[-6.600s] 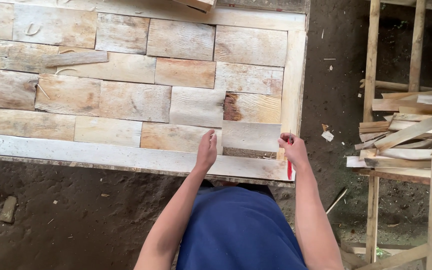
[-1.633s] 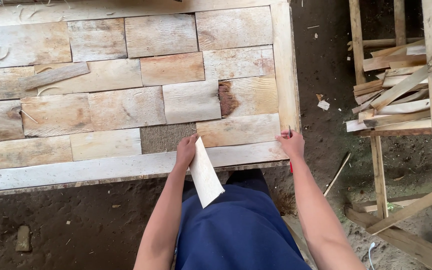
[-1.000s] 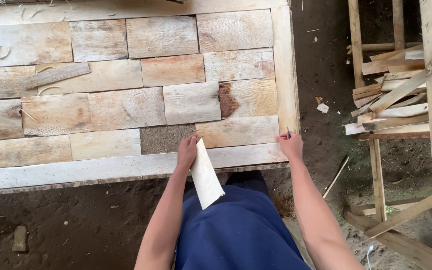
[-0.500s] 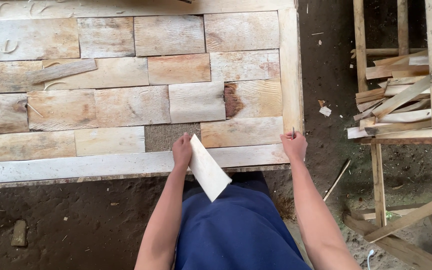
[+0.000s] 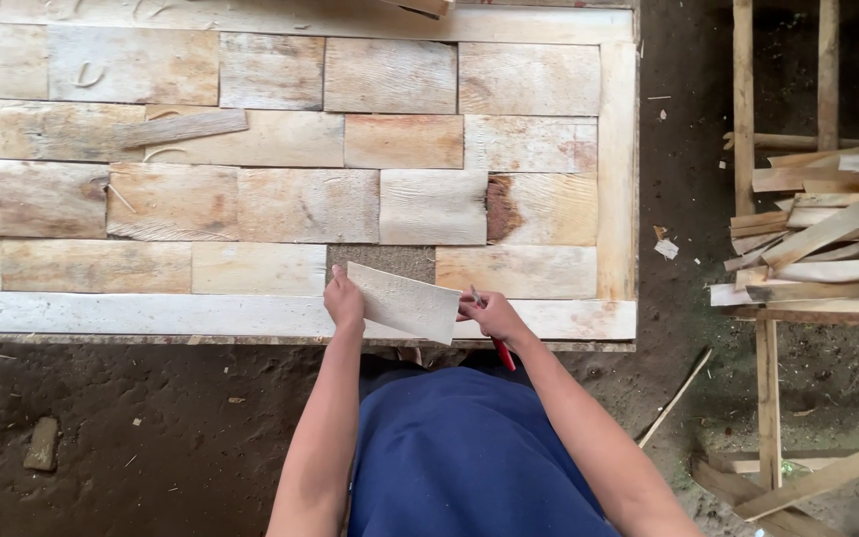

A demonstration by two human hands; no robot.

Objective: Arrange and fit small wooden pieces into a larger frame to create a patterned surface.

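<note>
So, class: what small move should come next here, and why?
Probably lower the board into the gap. Both the left hand and the right hand hold it just below that one bare slot in the panel, and it looks about the same width.

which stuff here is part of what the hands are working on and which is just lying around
In hand:
- left hand and right hand, both holding the pale wood piece
- red pencil in the right hand
- open gap in the panel of wood blocks
- pale frame board

Lying about:
- loose slat on the panel
- pile of offcuts
- thin stick on the dirt
</note>
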